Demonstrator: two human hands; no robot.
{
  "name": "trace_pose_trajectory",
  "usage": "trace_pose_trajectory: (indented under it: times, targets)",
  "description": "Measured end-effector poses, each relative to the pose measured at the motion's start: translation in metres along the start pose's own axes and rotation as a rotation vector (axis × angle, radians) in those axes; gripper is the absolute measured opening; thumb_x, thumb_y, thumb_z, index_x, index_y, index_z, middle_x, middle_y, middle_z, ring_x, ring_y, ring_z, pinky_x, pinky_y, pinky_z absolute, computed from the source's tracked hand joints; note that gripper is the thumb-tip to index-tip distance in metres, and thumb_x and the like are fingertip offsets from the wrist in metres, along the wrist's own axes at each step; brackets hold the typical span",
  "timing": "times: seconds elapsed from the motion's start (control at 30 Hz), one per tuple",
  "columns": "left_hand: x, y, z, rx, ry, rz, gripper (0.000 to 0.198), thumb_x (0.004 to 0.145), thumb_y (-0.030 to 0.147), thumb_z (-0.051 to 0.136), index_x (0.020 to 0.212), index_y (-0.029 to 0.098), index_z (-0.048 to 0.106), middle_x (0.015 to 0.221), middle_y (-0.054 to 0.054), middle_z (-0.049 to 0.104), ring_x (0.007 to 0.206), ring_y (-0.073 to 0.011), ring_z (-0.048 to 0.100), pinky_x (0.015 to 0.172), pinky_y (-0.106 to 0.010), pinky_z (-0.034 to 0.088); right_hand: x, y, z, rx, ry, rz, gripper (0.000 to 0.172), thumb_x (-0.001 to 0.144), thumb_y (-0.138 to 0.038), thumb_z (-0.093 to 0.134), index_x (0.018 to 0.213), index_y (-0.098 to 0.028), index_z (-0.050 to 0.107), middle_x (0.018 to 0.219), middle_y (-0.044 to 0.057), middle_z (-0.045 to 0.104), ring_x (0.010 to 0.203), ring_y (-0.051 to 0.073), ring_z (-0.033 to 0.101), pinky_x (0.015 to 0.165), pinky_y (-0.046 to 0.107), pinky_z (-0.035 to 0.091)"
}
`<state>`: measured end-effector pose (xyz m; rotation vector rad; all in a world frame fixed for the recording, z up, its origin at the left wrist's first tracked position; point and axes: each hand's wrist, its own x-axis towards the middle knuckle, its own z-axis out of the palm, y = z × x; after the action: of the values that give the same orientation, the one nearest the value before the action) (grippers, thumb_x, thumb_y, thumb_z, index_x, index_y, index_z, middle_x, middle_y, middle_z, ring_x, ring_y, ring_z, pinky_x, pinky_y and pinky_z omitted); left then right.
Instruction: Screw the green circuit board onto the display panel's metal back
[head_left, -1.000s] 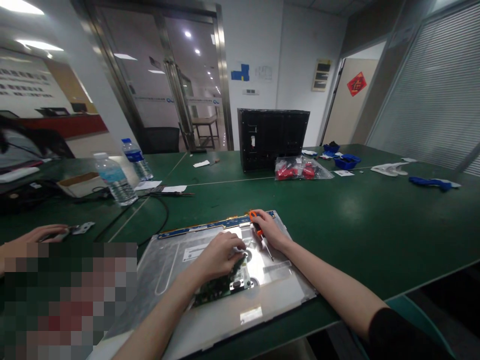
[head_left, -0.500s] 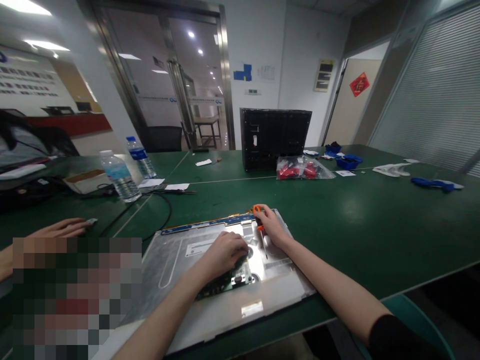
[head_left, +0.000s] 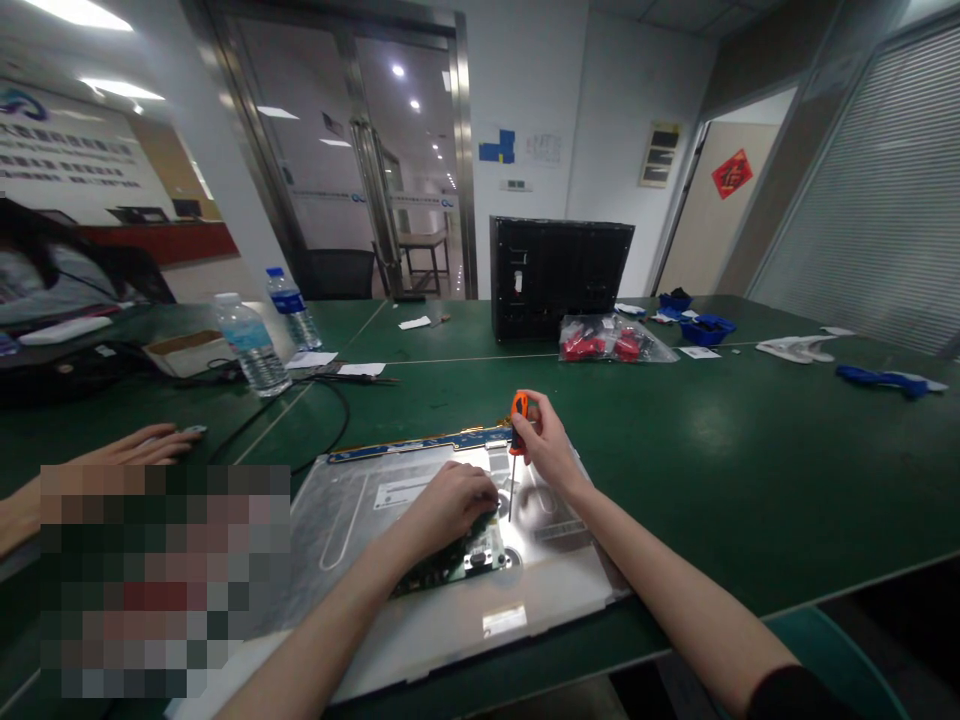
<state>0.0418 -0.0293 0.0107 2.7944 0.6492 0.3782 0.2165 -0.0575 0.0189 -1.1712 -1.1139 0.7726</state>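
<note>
A flat silver panel, like the back of a display panel, lies before me with a blue board strip along its far edge. On it sits a green circuit board, partly under my left hand. My left hand rests over this board, fingers curled together at its right side; what is between the fingertips is hidden. In my right hand is an orange-and-black screwdriver, held nearly upright. Its shaft points down, the tip close to the panel just right of the board; contact cannot be told.
A black monitor-like casing stands at the back, with a bag of red items before it. Two water bottles and a black cable are left. Another person's hand rests at far left. Blue trays lie back right.
My right hand has raised the screwdriver, turned it more upright and brought its tip left, nearer the circuit board. My left hand stays on the board. The view has shifted slightly.
</note>
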Motion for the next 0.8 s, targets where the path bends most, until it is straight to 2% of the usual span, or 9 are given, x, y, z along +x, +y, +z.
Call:
trace_pose_trajectory:
  times: [0.27, 0.6, 0.8]
  targets:
    - [0.0014, -0.0025, 0.0037, 0.034, 0.027, 0.008, 0.011, 0.083, 0.01, 0.063, 0.077, 0.018, 0.069, 0.078, -0.001, 0.071, 0.076, -0.0169, 0.064, 0.076, -0.029, 0.041, -0.0066, -0.009, 0.0042, 0.01, -0.027, -0.111, 0.034, 0.083, -0.036, 0.055, 0.113, -0.021, 0.046, 0.075, -0.004, 0.052, 0.046, 0.007, 0.047, 0.036, 0.017, 0.036]
    - [0.0001, -0.0036, 0.0033, 0.049, 0.039, 0.038, 0.01, 0.083, 0.011, 0.063, 0.077, 0.018, 0.068, 0.078, -0.002, 0.071, 0.075, -0.0169, 0.064, 0.075, -0.029, 0.042, -0.0057, -0.0053, 0.0033, -0.018, -0.023, -0.118, 0.032, 0.085, -0.034, 0.054, 0.113, -0.022, 0.046, 0.076, -0.004, 0.054, 0.048, 0.008, 0.051, 0.038, 0.019, 0.04]
    - [-0.0002, -0.003, 0.0032, 0.043, 0.036, 0.032, 0.013, 0.084, 0.011, 0.059, 0.079, 0.019, 0.068, 0.081, -0.002, 0.072, 0.077, -0.0167, 0.064, 0.077, -0.029, 0.042, -0.0058, -0.005, 0.0031, -0.016, -0.03, -0.127, 0.031, 0.086, -0.032, 0.054, 0.114, -0.022, 0.046, 0.077, -0.004, 0.054, 0.049, 0.008, 0.051, 0.036, 0.017, 0.039]
